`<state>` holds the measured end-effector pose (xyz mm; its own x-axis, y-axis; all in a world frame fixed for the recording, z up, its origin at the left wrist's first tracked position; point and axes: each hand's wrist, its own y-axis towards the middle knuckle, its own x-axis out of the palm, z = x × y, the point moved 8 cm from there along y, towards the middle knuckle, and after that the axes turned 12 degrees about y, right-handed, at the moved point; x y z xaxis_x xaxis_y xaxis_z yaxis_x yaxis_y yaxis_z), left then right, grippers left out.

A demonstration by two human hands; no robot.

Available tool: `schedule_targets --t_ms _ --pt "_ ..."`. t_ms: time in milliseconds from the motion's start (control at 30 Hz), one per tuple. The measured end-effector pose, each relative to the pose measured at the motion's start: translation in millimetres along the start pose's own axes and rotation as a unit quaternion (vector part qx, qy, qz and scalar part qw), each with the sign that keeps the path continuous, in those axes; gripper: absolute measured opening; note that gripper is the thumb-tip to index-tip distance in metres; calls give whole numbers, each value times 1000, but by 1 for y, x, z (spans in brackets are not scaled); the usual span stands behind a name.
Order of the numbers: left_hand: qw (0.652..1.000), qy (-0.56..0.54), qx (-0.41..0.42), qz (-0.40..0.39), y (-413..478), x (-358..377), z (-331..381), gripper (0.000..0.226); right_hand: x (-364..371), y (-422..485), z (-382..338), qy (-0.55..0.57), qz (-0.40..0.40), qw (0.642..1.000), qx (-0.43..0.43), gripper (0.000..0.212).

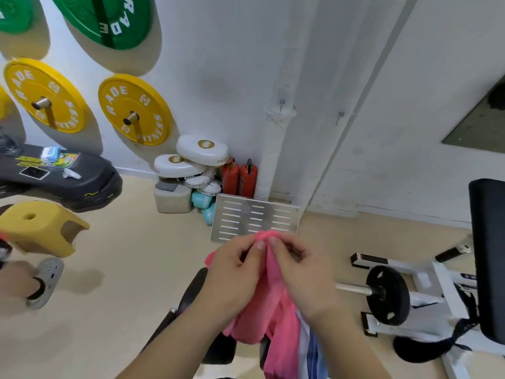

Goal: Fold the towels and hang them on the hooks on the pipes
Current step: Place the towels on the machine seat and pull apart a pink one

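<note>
A pink towel (276, 310) hangs in front of me, bunched at its top. My left hand (235, 266) and my right hand (297, 263) pinch its top edge side by side, thumbs up. Under it a striped blue and white towel (311, 348) lies partly hidden on a black padded bench (191, 294). Ahead, two white pipes run up the wall. The wrapped left pipe (276, 138) carries a small hook (282, 103); the right pipe (352, 105) carries another hook (340, 116). Both hooks are bare.
A slotted metal plate (254, 217) leans at the pipe base beside two red extinguishers (239, 177) and stacked white pads (191, 162). Yellow weight plates (135, 109) hang on the left wall. A weight machine (410, 291) stands right. A yellow stool (41, 228) and someone's foot (43, 280) are left.
</note>
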<state>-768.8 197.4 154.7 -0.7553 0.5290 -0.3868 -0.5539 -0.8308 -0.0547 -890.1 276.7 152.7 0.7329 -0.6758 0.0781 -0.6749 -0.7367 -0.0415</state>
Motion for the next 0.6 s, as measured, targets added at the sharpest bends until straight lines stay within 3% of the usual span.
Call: schedule_targets --t_ms 167,400,600 --pt "998 -27 -43 30 -14 -11 -17 27 11 -7 11 -55 -6 998 -12 23" --pt "996 -58 -61 38 -21 -14 -23 27 14 -10 18 -19 -17 999 41 25" --pt "997 75 10 15 -20 -10 -17 26 15 -15 20 -33 -28 998 44 30"
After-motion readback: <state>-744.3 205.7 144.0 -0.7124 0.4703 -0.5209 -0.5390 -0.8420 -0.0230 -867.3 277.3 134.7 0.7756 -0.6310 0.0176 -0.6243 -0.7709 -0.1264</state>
